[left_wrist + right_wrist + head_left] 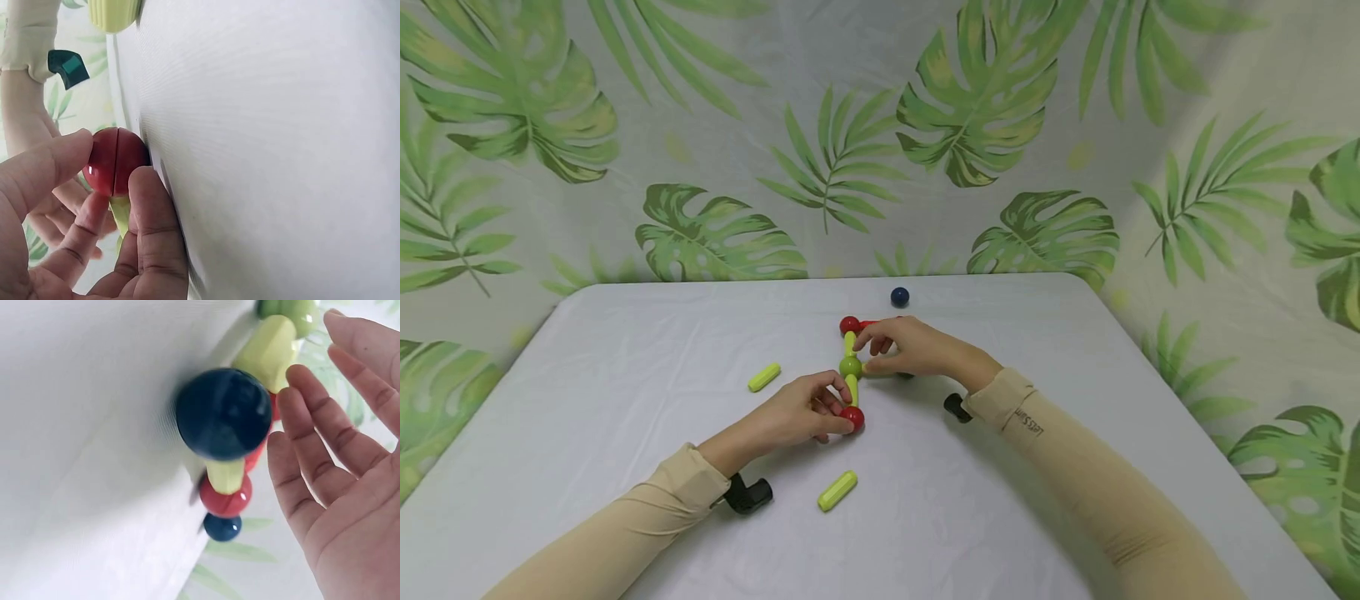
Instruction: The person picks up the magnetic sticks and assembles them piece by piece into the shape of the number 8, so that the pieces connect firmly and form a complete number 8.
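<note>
A toy of balls and rods lies on the table. In the head view a green ball (850, 367) is at its middle, with yellow-green rods leading to a far red ball (849, 324) and a near red ball (853, 419). My left hand (801, 412) pinches the near red ball (117, 161) between thumb and fingers. My right hand (913, 346) hovers over the toy's right side, fingers loosely spread and holding nothing. In the right wrist view those fingers are beside a dark blue ball (224, 414) and a yellow-green rod (265, 353). A red rod (867, 323) is partly hidden behind the right hand.
One loose yellow-green rod (764, 377) lies left of the toy, another (838, 491) nearer the front. A separate blue ball (900, 297) sits near the table's back edge. Leaf-patterned cloth (827, 158) hangs behind the white table (625, 350).
</note>
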Demonstrator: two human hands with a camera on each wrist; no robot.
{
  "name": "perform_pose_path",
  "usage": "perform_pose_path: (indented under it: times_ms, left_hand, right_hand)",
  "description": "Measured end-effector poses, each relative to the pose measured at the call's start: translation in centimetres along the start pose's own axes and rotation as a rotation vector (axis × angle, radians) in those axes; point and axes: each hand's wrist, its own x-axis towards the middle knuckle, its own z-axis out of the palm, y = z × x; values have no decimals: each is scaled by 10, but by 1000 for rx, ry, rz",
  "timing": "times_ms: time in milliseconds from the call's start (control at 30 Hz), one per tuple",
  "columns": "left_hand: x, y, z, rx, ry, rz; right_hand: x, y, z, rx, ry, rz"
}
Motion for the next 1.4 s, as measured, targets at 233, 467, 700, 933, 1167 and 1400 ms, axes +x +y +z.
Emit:
perform_pose_path:
  times_ms: [233, 467, 700, 933, 1167, 1400]
  left_hand:
    - [1, -4, -3, -7, -56, 25]
    - [2, -6, -5, -3, -78, 23]
    - [2, -6, -7, 4, -79, 33]
    - [3, -7, -7, -3, -79, 35]
    - [3, -8, -5, -16, -72, 32]
    - [2, -8, -5, -30, -68, 28]
  right_hand:
    - [-29, -5, -7, 29, 45, -44]
    - [-54, -25, -1, 37, -17, -113]
    - [-70, -49, 18, 5, -131, -157]
    - [-77, -63, 36, -28, -188, -158]
    - [-77, -71, 50, -70, -213, -186]
    - [-75, -72, 59, -96, -238, -182]
